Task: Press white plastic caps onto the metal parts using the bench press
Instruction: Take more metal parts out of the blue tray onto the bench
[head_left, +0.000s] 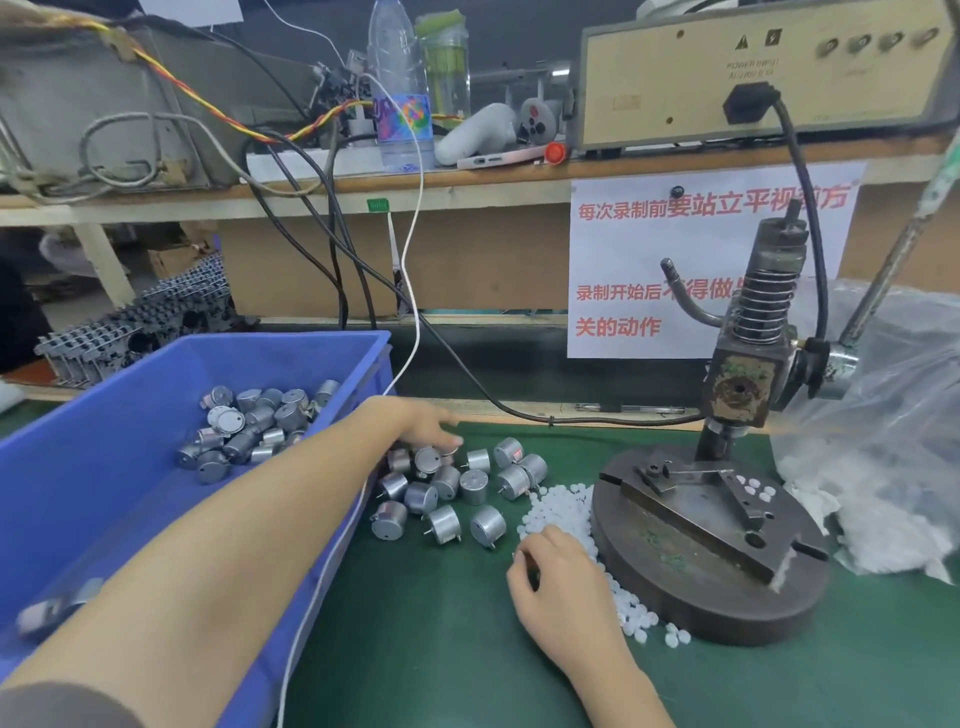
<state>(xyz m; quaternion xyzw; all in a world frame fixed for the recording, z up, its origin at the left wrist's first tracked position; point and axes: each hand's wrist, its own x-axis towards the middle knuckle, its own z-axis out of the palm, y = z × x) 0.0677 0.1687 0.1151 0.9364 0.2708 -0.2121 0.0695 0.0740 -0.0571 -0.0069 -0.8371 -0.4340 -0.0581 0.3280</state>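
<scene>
Several small silver metal cylinders (452, 493) lie loose on the green mat beside the blue bin. My left hand (421, 428) reaches over them, and its fingers close round one cylinder (427, 460) at the pile's far edge. A heap of small white plastic caps (563, 506) lies against the left side of the bench press's round base (701, 587). My right hand (558, 577) sits curled over the near end of that heap; whether it pinches a cap is hidden. The press head (737, 395) stands raised above the fixture plate (696, 499).
A blue bin (130, 467) at left holds more metal cylinders. The press lever (893, 260) rises to the right, over a clear plastic bag (883, 415) of white caps. A black cable and a white cord cross the mat's back edge. A shelf with equipment stands above.
</scene>
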